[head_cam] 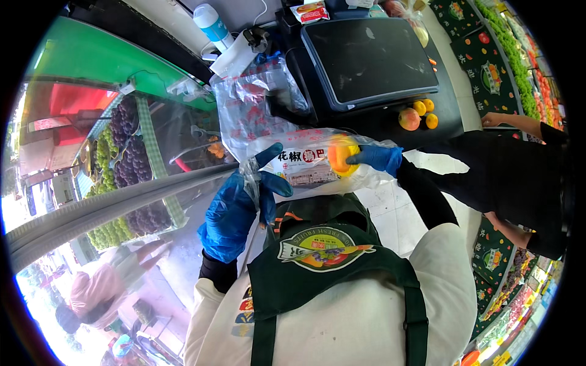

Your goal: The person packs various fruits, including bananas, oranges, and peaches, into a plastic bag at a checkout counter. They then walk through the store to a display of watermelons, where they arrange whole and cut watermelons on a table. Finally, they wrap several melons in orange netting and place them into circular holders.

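Observation:
My left hand (pixel 242 201), in a blue disposable glove, grips the gathered edge of a clear plastic bag (pixel 297 137) with red print. A flat printed packet (pixel 304 167) lies in or behind the bag's film. My right hand (pixel 377 159), gloved the same way, holds a yellow-orange round object (pixel 341 155), perhaps a fruit, at the bag's right part. Film overlaps it, so I cannot tell whether it is fully inside. Both hands are in front of my dark green apron (pixel 316 293).
Ahead, a black flat-topped scale (pixel 371 64) stands on a dark counter. A reddish round fruit (pixel 409 119) and three small orange citrus fruits (pixel 431 121) lie beside it. More clear bags (pixel 256 100) hang left. A person in black (pixel 517 183) stands right; grapes (pixel 132 155) show behind glass.

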A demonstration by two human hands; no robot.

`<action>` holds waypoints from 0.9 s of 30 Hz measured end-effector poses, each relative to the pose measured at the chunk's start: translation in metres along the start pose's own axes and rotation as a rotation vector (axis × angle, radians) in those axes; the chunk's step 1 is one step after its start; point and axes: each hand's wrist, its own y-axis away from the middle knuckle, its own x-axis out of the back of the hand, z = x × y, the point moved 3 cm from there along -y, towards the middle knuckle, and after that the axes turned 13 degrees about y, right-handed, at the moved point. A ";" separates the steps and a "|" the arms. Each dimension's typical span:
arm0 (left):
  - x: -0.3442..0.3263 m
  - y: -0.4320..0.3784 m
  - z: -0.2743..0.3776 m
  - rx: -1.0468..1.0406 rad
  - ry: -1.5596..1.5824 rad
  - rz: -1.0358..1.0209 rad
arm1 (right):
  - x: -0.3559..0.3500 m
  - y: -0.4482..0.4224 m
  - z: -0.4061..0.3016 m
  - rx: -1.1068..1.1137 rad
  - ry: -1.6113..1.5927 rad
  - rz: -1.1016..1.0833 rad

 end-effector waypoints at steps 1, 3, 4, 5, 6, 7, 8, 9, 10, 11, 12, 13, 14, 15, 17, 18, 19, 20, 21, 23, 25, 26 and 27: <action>0.001 0.000 0.001 0.023 0.015 -0.017 | -0.007 -0.004 0.000 0.017 -0.316 -0.023; 0.002 0.001 0.004 0.089 0.062 -0.062 | -0.026 -0.015 -0.001 0.054 -0.947 -0.063; 0.002 0.001 0.006 0.120 0.083 -0.075 | -0.036 -0.026 -0.011 0.139 -0.973 -0.034; 0.002 0.002 0.009 0.146 0.103 -0.089 | -0.039 -0.042 0.002 0.087 -0.917 0.030; 0.001 0.001 0.009 0.169 0.112 -0.096 | -0.043 -0.052 0.004 0.079 -0.909 0.067; 0.001 0.002 0.010 0.185 0.124 -0.102 | -0.045 -0.057 0.005 0.084 -0.862 0.095; 0.002 0.001 0.010 0.195 0.131 -0.102 | -0.044 -0.060 0.005 0.082 -0.797 0.122; 0.002 0.000 0.010 0.197 0.139 -0.104 | -0.042 -0.061 0.006 0.089 -0.708 0.138; 0.003 -0.001 0.010 0.196 0.143 -0.103 | -0.039 -0.060 0.005 0.097 -0.589 0.155; 0.005 -0.001 0.010 0.181 0.147 -0.098 | -0.037 -0.058 0.005 0.104 -0.452 0.173; 0.010 -0.002 0.007 0.152 0.150 -0.107 | -0.032 -0.054 0.005 0.115 -0.284 0.199; 0.016 -0.003 0.005 0.123 0.155 -0.117 | -0.030 -0.052 0.006 0.132 -0.111 0.228; 0.021 -0.005 0.003 0.093 0.159 -0.128 | -0.028 -0.050 0.007 0.144 0.059 0.256; 0.023 -0.005 0.003 0.061 0.161 -0.135 | -0.029 -0.051 0.008 0.157 0.202 0.282; 0.020 -0.005 0.003 0.004 0.120 -0.095 | -0.036 -0.061 0.018 0.175 0.412 0.359; 0.017 -0.006 0.003 -0.031 0.101 -0.046 | -0.042 -0.068 0.025 0.172 0.500 0.403; 0.014 -0.007 0.002 -0.062 0.080 0.001 | -0.048 -0.076 0.031 0.163 0.558 0.446; 0.011 -0.005 0.003 -0.075 0.055 0.064 | -0.052 -0.084 0.039 0.151 0.613 0.499; 0.017 -0.005 0.003 -0.066 0.029 0.065 | -0.054 -0.090 0.045 0.143 0.651 0.553; 0.021 -0.004 0.004 -0.040 -0.010 0.090 | -0.044 -0.087 0.037 0.190 0.649 0.514; 0.029 0.001 0.003 -0.034 -0.016 0.157 | -0.039 -0.081 0.029 0.234 0.642 0.489; 0.038 0.003 0.005 -0.005 -0.029 0.106 | -0.036 -0.078 0.026 0.250 0.645 0.485; 0.038 0.003 0.005 0.025 -0.042 0.059 | -0.036 -0.076 0.025 0.263 0.656 0.484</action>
